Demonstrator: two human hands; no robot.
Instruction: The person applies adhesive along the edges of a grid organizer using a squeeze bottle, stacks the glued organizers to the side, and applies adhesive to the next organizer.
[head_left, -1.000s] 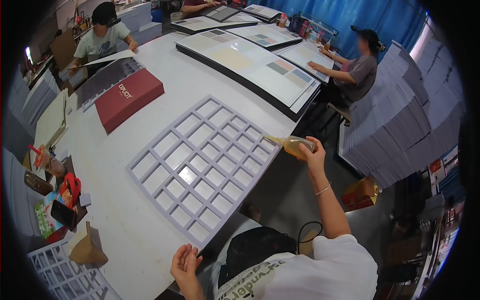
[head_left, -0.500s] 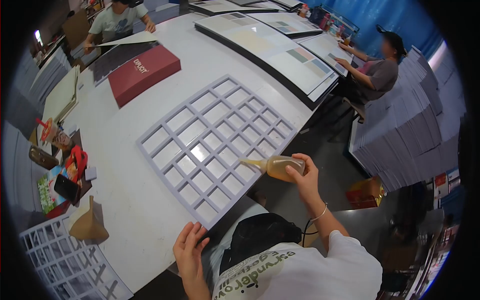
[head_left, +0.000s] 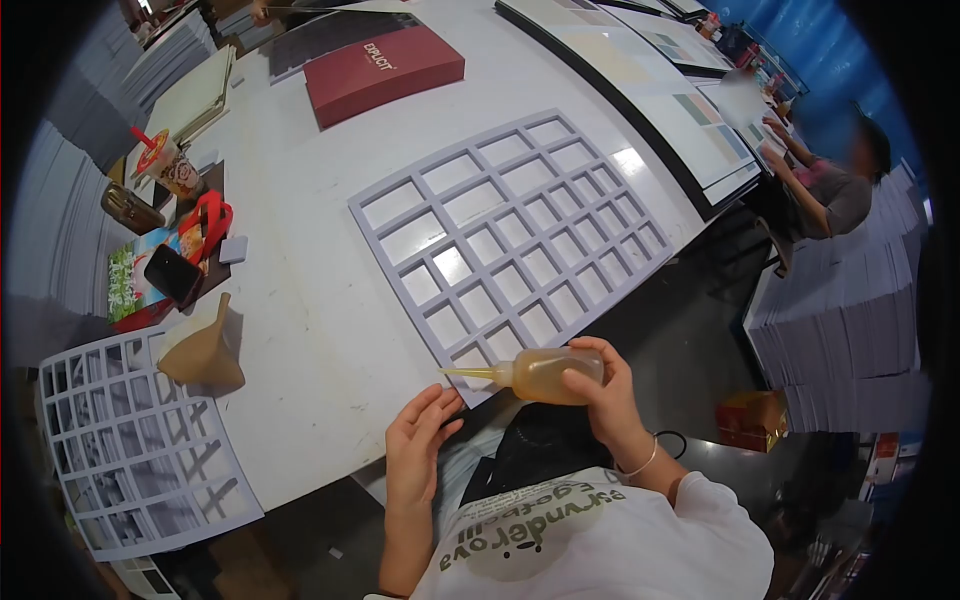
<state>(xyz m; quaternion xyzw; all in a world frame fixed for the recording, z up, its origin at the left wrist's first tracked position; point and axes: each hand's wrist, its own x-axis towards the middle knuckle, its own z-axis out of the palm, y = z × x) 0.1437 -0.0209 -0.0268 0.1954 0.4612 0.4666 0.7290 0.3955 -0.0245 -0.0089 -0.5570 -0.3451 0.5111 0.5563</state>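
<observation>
My right hand [head_left: 608,392] is wrapped round a squeeze bottle [head_left: 545,376] of amber liquid, which looks like glue. The bottle lies nearly level, its thin nozzle pointing left over the near corner of a pale grey grid frame [head_left: 488,322]. This frame has rectangular openings of several sizes and rests flat on the white table. My left hand [head_left: 425,435] is open beside that same corner, fingers loosely bent and thumb apart. Whether its fingertips touch the frame I cannot tell.
Another grey grid [head_left: 235,478] overhangs the table's left edge, with a folded brown cardboard piece [head_left: 205,350] on it. A red box [head_left: 385,75], a phone [head_left: 172,273] and a drink cup [head_left: 172,165] share the white table [head_left: 310,400]. A co-worker [head_left: 835,185] sits at right by stacked sheets [head_left: 850,330].
My right hand has brought the bottle along the frame's near edge to its near corner. My left hand's fingers have drawn closer together. The camera view has shifted.
</observation>
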